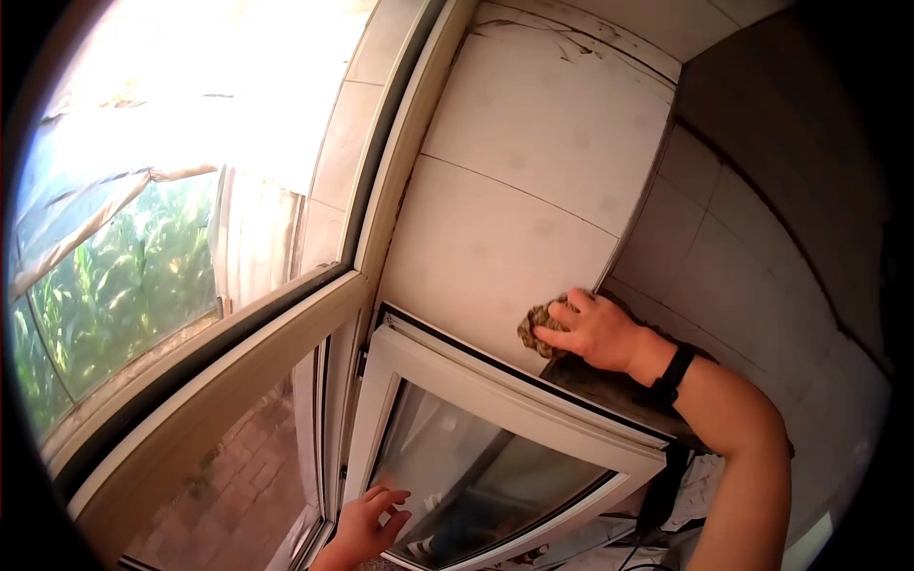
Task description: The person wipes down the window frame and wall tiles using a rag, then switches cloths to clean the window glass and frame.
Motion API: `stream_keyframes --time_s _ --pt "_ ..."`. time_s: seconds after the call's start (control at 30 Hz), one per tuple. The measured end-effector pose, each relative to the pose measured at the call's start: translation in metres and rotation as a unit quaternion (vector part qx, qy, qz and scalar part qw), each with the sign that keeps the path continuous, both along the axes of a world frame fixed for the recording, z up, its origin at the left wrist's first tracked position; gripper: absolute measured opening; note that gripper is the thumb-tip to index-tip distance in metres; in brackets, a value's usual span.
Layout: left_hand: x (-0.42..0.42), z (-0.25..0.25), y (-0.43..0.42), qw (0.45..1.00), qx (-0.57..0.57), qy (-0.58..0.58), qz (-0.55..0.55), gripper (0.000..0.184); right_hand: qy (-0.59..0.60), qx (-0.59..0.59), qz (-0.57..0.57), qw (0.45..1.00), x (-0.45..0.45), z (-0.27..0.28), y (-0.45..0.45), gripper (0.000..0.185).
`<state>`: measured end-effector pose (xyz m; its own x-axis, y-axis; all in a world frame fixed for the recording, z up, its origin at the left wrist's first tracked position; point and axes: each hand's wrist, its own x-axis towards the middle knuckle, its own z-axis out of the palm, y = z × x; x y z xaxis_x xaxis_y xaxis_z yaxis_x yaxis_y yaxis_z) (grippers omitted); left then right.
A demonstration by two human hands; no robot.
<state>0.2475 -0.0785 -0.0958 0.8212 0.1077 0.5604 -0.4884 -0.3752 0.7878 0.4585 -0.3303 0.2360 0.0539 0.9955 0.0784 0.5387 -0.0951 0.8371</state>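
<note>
My right hand (602,331), with a black band on the wrist, is closed on a crumpled brownish rag (543,328). The rag is against the white tiled wall (505,252), near its right edge and above the open window sash (509,400). Low in the view, my left hand (367,525) is in front of the sash's glass near its lower left. Its fingers are apart and slightly bent, with nothing in them. Whether it touches the frame I cannot tell.
The window frame (238,347) runs diagonally on the left, with green plants (143,257) and brick paving (228,476) outside. Dark cobweb-like marks (581,43) streak the upper tiles. A black strap (664,485) hangs by the sash's right corner.
</note>
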Motion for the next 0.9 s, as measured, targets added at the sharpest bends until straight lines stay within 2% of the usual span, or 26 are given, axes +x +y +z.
stream_keyframes --time_s 0.07,0.1,0.17,0.27,0.4,0.5,0.53,0.6,0.7,0.77,0.83,0.9 --pt "-0.015 0.005 0.001 1.000 0.003 0.015 -0.002 0.027 0.074 -0.079 -0.040 0.993 0.000 -0.013 -0.024 0.029" --pt "-0.022 0.009 0.003 1.000 0.004 0.025 0.000 0.027 0.077 -0.077 -0.037 0.993 -0.005 -0.014 -0.040 0.029" --pt "-0.032 0.011 0.007 1.000 0.002 0.005 0.014 0.025 0.121 -0.125 -0.196 0.965 -0.008 -0.008 -0.063 0.032" --pt "-0.044 0.001 0.011 0.999 0.002 0.027 0.023 0.024 0.132 0.145 -0.055 0.979 -0.050 0.016 -0.043 0.045" --pt "-0.050 0.016 0.011 0.999 0.022 0.031 0.015 0.023 0.056 0.254 0.070 0.963 -0.059 0.069 0.036 0.042" --pt "-0.058 0.018 0.011 0.998 0.036 0.037 0.033 0.023 -0.014 0.313 0.047 0.949 -0.028 0.120 0.098 0.041" --pt "-0.062 0.011 0.014 0.997 0.026 0.045 0.059 0.024 -0.046 0.383 0.035 0.922 -0.004 0.158 0.132 0.039" --pt "-0.072 0.000 0.014 0.994 0.004 0.068 0.082 0.026 -0.093 0.465 0.047 0.879 0.021 0.186 0.163 0.043" --pt "-0.079 -0.016 0.020 0.988 -0.011 0.086 0.129 0.025 -0.090 0.420 0.075 0.900 0.033 0.178 0.200 0.044" --pt "-0.082 -0.015 0.023 0.986 -0.026 0.080 0.140 0.024 -0.074 0.342 0.056 0.935 0.028 0.134 0.214 0.045" --pt "-0.083 -0.016 0.026 0.986 -0.015 0.058 0.153 0.025 -0.062 0.330 0.039 0.941 0.021 0.108 0.214 0.040" --pt "-0.084 -0.022 0.029 0.986 -0.019 0.053 0.158 0.025 -0.041 0.236 0.092 0.966 0.033 0.066 0.200 0.034"
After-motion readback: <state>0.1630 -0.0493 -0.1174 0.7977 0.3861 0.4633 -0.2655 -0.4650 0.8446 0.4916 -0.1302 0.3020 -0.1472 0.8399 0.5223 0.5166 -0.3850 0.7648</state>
